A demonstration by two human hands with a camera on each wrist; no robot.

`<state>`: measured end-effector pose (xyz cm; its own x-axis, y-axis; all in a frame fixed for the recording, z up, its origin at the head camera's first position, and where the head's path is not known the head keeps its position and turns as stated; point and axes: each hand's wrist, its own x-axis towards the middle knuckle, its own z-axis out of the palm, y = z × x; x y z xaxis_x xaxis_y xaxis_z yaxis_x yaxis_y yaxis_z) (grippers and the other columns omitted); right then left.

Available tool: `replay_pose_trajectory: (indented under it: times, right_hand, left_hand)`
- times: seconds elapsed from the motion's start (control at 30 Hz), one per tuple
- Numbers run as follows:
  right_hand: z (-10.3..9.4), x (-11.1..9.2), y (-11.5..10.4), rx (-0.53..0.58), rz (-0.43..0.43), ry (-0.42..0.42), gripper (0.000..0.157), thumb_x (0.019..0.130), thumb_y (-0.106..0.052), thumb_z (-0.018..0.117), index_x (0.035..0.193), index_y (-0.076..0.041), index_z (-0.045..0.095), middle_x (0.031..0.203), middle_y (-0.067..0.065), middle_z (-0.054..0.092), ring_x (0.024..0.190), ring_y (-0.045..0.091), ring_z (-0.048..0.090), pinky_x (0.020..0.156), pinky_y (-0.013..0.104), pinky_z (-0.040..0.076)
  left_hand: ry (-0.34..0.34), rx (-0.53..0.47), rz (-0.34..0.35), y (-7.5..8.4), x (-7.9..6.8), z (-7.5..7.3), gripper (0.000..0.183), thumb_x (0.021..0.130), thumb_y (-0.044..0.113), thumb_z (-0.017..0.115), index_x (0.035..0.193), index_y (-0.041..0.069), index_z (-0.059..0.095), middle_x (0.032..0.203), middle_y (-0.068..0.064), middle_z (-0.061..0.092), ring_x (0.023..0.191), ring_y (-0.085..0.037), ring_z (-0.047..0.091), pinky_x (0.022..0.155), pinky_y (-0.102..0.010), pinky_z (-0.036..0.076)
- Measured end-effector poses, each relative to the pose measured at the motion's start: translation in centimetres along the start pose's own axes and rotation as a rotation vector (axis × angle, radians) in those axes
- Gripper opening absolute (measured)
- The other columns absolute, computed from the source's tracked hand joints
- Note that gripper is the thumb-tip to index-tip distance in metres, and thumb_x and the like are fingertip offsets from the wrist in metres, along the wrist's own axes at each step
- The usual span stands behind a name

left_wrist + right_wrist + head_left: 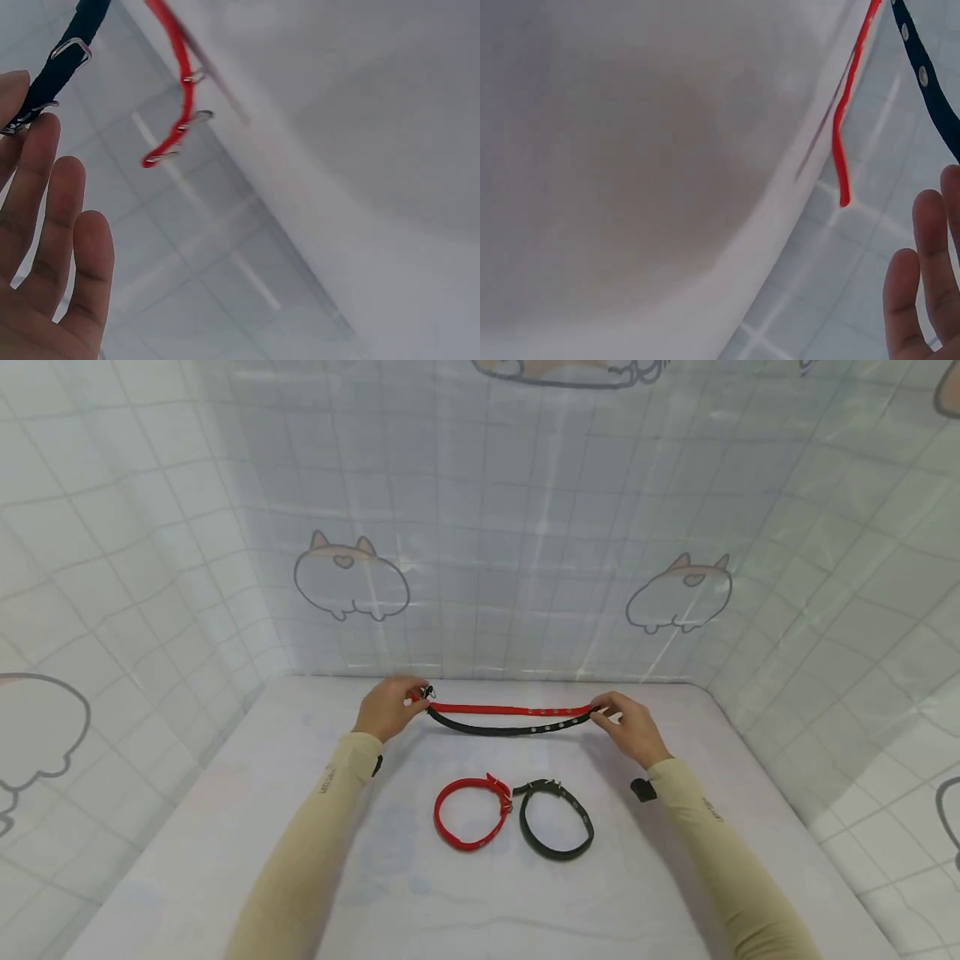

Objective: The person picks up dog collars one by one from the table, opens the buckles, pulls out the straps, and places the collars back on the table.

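Note:
A black collar (487, 730) with metal eyelets is stretched between both hands and sags in the middle. My left hand (386, 708) pinches its buckle end between thumb and index finger, the other fingers fanned out in the left wrist view. At the eyelet end, my right hand (630, 727) pinches the strap; that grip falls outside the right wrist view. Just beyond it lies a straightened red collar (487, 710), whose buckle end (180, 120) and plain tip (841, 169) are held by neither hand.
Closer on the white table (420, 910) lie a buckled red collar loop (437, 814) and a buckled black collar loop (555, 855), side by side. Behind the table's far edge rises a tile-patterned sheet (495, 610) with dog drawings, with similar sheets at both sides.

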<state>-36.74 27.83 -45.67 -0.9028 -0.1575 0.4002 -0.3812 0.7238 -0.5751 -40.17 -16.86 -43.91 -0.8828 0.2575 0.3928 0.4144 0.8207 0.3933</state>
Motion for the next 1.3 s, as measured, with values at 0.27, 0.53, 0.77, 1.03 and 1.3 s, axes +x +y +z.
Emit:
replay_pose_trajectory:
  times: [0.27,0.53,0.77,1.03,1.3]
  right_hand:
    - [-0.5,-0.7,0.7,-0.106,0.07,-0.057,0.022,0.095,-0.016,0.074,0.114,-0.005,0.071,0.111,0.014,0.071,0.105,0.035,0.064,0.09,0.053,0.05]
    - [-0.3,-1.1,1.5,-0.21,0.115,-0.193,0.02,0.094,-0.013,0.073,0.111,-0.004,0.075,0.114,0.016,0.071,0.106,0.038,0.062,0.09,0.053,0.049]
    - [-0.3,-1.4,1.6,-0.177,0.1,-0.17,0.022,0.095,-0.013,0.072,0.114,-0.004,0.074,0.118,0.018,0.069,0.109,0.04,0.061,0.091,0.056,0.048]
    - [-0.6,-1.8,1.0,-0.127,0.073,-0.1,0.032,0.094,-0.017,0.074,0.122,-0.003,0.07,0.122,0.021,0.065,0.113,0.041,0.059,0.096,0.058,0.046]
    - [-0.7,-2.1,-0.5,-0.098,0.017,-0.029,0.036,0.093,-0.017,0.076,0.125,-0.001,0.067,0.128,0.021,0.06,0.124,0.042,0.05,0.106,0.059,0.039]
  left_hand:
    - [-0.035,0.041,-0.035,-1.8,-1.2,0.6,0.036,0.091,0.024,0.078,0.123,0.009,0.073,0.101,-0.005,0.075,0.094,-0.029,0.068,0.076,-0.043,0.055]
    - [-0.112,0.096,-0.135,-2.9,-2.5,0.9,0.03,0.091,0.025,0.078,0.115,0.006,0.076,0.098,-0.006,0.076,0.091,-0.028,0.069,0.077,-0.043,0.056]
    - [-0.137,0.106,-0.157,-2.5,-2.9,0.6,0.039,0.092,0.028,0.077,0.123,0.007,0.072,0.103,-0.008,0.076,0.093,-0.028,0.069,0.071,-0.04,0.056]
    - [-0.098,0.109,-0.145,-2.0,-3.2,0.6,0.041,0.09,0.026,0.078,0.126,0.007,0.071,0.11,-0.009,0.075,0.1,-0.033,0.065,0.081,-0.046,0.055]
    - [0.178,0.2,0.068,1.8,-3.2,0.0,0.025,0.09,0.023,0.078,0.111,0.01,0.077,0.114,-0.011,0.071,0.107,-0.036,0.06,0.085,-0.052,0.051]
